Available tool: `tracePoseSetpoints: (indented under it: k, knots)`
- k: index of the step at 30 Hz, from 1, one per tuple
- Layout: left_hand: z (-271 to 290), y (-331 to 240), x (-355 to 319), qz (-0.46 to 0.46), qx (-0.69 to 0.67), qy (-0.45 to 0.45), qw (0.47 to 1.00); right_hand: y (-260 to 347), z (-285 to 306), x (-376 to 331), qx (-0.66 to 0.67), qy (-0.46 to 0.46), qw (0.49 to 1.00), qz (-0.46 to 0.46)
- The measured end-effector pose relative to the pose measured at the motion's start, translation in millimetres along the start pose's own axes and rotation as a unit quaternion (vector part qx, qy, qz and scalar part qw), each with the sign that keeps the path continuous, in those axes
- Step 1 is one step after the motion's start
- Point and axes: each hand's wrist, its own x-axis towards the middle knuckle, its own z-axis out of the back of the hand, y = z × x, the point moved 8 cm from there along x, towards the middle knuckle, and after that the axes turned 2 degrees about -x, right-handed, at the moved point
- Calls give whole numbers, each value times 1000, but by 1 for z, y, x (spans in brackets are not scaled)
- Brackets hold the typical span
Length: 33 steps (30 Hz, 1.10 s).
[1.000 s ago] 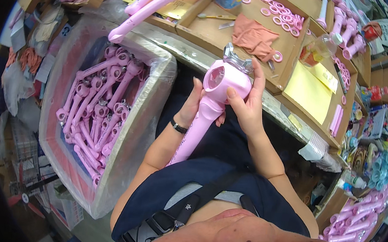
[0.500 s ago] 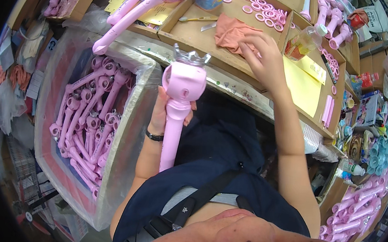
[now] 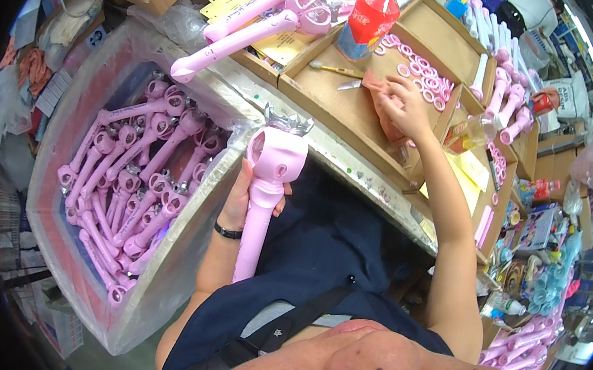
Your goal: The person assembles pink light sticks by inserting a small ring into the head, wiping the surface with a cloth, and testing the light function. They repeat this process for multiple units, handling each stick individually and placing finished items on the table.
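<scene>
My left hand (image 3: 237, 195) is wrapped round the handle of a pink toy wand (image 3: 257, 227), held upright in front of my body. The wand has a hollow round head with an opening in its side, topped by a silver crown (image 3: 287, 121). Over a shallow cardboard tray (image 3: 319, 96), my right hand (image 3: 408, 110) is closed on an orange cloth (image 3: 382, 115), which hangs gathered beneath the fingers. A toothbrush (image 3: 335, 69) and a small blade-like piece (image 3: 349, 85) lie in the same tray, left of the cloth.
Many pink wands lie in a plastic-lined bin (image 3: 176, 259) at left. Two more wands (image 3: 242, 44) rest on the table. Around the tray are a red-capped bottle (image 3: 371, 22), pink rings (image 3: 427, 87), a clear bottle (image 3: 467, 135) and yellow sheets (image 3: 470, 172).
The right hand has closed on the cloth, which was lying spread in the tray and is now bunched up. The view has swung, and the left hand still holds the wand.
</scene>
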Motion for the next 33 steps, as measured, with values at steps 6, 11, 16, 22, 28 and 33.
tracePoseSetpoints:
  k: [6, 11, 16, 22, 28, 33]
  knots:
    - [12, -3, 8, 12, -17, 9, 1000, -69, 45, 31, 370, -115, 892, -234]
    - [23, -2, 9, 37, -59, 12, 997, -108, 68, 90, 575, -241, 735, -266]
    - [30, 8, 1, 69, -122, 15, 990, -43, 88, 170, 87, -270, 958, 44]
    - [26, -3, -3, 23, -115, 31, 993, -63, 36, 199, 37, -231, 972, 8]
    - [27, -7, -6, 33, -84, 17, 996, -131, 48, 150, 223, -358, 884, -202]
    - [33, -3, -10, 31, -134, 27, 990, -138, 79, 83, 299, -375, 832, -278]
